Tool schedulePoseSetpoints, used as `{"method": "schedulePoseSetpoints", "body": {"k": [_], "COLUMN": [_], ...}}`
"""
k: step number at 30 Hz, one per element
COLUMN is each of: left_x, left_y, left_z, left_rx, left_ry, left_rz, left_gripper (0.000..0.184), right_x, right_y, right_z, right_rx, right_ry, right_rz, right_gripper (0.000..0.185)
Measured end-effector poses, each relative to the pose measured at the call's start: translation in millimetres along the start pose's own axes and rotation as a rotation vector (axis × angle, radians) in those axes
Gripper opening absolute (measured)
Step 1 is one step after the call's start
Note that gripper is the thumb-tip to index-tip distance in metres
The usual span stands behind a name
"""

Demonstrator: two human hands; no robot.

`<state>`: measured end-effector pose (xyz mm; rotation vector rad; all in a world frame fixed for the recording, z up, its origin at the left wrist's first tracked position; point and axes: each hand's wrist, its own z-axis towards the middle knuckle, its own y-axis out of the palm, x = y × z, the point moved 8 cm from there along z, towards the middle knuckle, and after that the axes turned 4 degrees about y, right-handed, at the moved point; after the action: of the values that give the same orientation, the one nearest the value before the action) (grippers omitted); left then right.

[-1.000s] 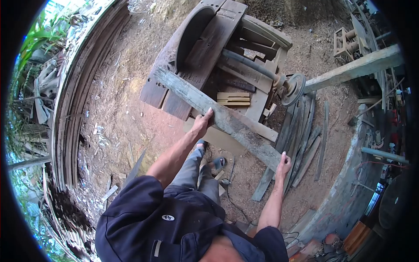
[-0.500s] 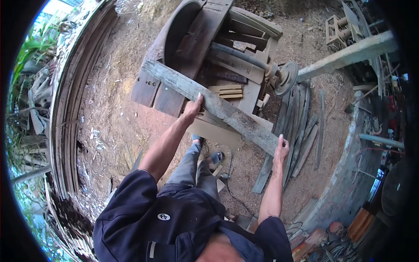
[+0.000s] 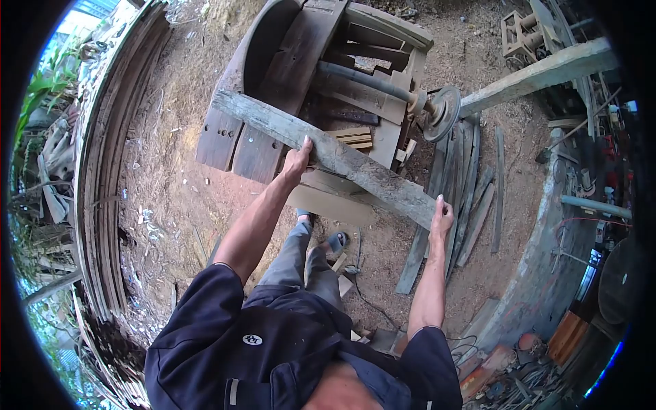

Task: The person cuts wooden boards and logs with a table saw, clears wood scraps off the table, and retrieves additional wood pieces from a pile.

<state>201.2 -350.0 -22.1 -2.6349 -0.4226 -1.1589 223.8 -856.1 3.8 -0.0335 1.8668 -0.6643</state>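
Since 1.0 s ago: both hands and the one plank (image 3: 365,178) have shifted away from the body, farther over the bench (image 3: 254,154); the plank's slant is now shallower.

Left to right:

Well left of the left hand: one stack of long boards (image 3: 102,171), count uncertain. Ahead-left of that hand: bench top, two thick dark boards, with one dark half-round disc (image 3: 266,58) standing up.

Left hand (image 3: 298,160): one. Gripping the plank's near edge around mid-length, thumb on top; arm stretched forward.

Plank: grey, weathered, rough, brown patches; held aslant, far-left end over the bench, near-right end at the right hand. Contact with bench: cannot tell.

Ahead, between the hands: one shaft (image 3: 362,80), leading to one pulley (image 3: 443,113) beyond the right hand.

Right hand (image 3: 441,217): one. Closed around the plank's end, thumb pointing forward; arm extended.

Just right of it, on the ground: several loose strips (image 3: 468,178).
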Motion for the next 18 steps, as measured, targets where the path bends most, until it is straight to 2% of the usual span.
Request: {"method": "schedulePoseSetpoints", "body": {"k": [2,18], "left_x": [2,18], "left_y": [0,4], "left_z": [2,9], "left_rx": [0.009,-0.006], "left_ry": [0.045,0.051], "left_rz": [-0.051,-0.079], "left_gripper": [0.076,0.073], "right_x": [-2,-11], "right_y": [2,5], "right_z": [1,8], "right_rx": [0.004,0.015], "right_ry": [-0.007,-0.018], "right_rz": [-0.006,-0.019], "right_gripper": [0.050,0.052]}}
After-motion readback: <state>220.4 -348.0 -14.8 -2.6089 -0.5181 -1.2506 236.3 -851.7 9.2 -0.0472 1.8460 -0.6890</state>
